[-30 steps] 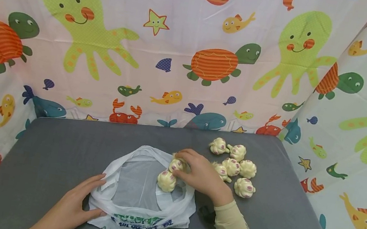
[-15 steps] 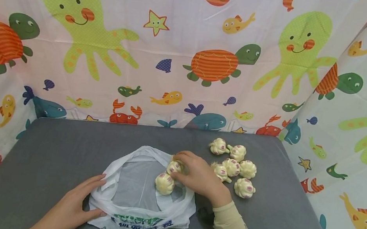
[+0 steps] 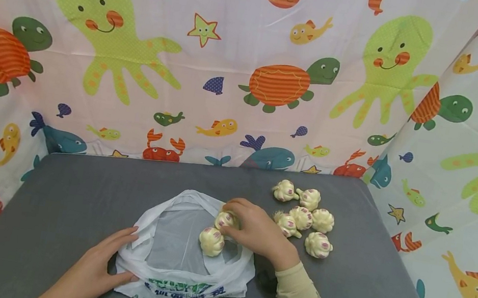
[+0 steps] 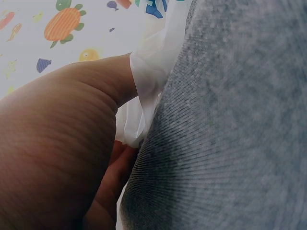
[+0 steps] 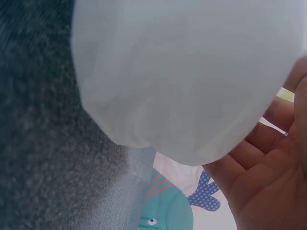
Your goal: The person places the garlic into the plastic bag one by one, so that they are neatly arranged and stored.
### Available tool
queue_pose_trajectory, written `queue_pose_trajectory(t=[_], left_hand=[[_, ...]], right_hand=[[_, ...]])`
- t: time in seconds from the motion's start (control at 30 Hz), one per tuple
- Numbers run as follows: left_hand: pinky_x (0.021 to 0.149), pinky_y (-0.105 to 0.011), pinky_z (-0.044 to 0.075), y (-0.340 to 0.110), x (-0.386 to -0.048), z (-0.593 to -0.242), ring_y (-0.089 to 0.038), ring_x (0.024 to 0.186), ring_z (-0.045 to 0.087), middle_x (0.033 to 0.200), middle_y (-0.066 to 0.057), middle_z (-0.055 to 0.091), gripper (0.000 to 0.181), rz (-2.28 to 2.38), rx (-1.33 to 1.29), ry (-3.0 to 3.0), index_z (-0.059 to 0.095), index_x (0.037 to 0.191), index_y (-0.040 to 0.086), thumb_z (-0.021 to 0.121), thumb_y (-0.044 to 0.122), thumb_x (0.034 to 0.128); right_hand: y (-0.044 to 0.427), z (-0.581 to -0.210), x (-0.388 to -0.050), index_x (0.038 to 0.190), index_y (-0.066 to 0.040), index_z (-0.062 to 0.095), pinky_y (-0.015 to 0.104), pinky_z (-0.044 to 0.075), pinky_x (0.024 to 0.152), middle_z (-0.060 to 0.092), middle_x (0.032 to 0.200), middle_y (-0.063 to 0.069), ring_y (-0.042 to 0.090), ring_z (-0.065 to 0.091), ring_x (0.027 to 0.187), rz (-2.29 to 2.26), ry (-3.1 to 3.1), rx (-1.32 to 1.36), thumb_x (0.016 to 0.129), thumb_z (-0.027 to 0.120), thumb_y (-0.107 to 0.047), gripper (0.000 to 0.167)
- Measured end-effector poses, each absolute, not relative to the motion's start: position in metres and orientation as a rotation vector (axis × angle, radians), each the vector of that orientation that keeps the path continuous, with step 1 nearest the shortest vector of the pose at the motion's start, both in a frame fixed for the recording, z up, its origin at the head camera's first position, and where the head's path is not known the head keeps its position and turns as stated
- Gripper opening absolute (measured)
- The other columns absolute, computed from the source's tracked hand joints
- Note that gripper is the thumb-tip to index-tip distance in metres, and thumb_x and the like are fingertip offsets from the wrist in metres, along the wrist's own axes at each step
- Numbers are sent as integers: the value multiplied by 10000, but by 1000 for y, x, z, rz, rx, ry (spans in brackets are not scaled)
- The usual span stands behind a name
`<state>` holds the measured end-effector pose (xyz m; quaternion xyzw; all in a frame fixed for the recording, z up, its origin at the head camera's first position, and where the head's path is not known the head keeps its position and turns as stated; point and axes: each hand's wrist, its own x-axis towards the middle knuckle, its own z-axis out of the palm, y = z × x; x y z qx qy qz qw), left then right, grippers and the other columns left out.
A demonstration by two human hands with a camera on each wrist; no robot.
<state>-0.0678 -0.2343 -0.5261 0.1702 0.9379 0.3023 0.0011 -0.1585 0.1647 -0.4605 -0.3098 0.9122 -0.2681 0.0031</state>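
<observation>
A white plastic bag [image 3: 181, 287] with green and blue print lies with its mouth wide on the grey table. My left hand [image 3: 96, 264] holds its left rim, thumb at the front and fingers further back; in the left wrist view, plastic covers the tip of the thumb [image 4: 117, 79]. Over the right side of the mouth, my right hand [image 3: 255, 228] grips a garlic bulb [image 3: 224, 220]. A second garlic bulb [image 3: 211, 241] sits against it, below the fingers; how it is held is hidden. In the right wrist view the bag [image 5: 182, 86] hides the right fingertips.
Several more garlic bulbs [image 3: 302, 217] lie in a loose group right of the bag, behind the right forearm. The grey tabletop [image 3: 89, 188] ends at a curtain [image 3: 226, 80] printed with sea animals, at the back and both sides.
My right hand has moved slightly left and toward the front, and both garlic bulbs have shifted with it, further over the bag's mouth. The left hand and the bag stay in place.
</observation>
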Motion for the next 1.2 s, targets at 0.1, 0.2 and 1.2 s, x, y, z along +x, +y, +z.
queue_pose_trajectory(t=[0.1, 0.2, 1.2], left_hand=[[1052, -600, 556, -234, -67, -526, -298, 1428, 571, 1629, -34, 530, 926, 950, 536, 2947, 595, 1556, 161, 1028, 337, 757], [1048, -585, 563, -234, -67, -526, -289, 1424, 572, 1626, -26, 532, 918, 947, 549, 2958, 602, 1546, 156, 1030, 330, 754], [1055, -589, 555, -234, -68, -528, -282, 1440, 562, 1639, 5, 527, 906, 959, 552, 2960, 608, 1551, 167, 1021, 355, 767]], right_hand=[[164, -463, -159, 1363, -111, 724, 431, 564, 1073, 680, 1390, 36, 205, 665, 1263, -845, 2850, -964, 1023, 802, -354, 426], [164, -466, -159, 1365, -114, 722, 429, 564, 1073, 680, 1390, 35, 201, 664, 1264, -844, 2845, -972, 1024, 801, -358, 426], [158, -473, -159, 1376, -85, 718, 447, 569, 1069, 674, 1399, 63, 236, 665, 1279, -868, 2785, -1020, 1011, 826, -283, 429]])
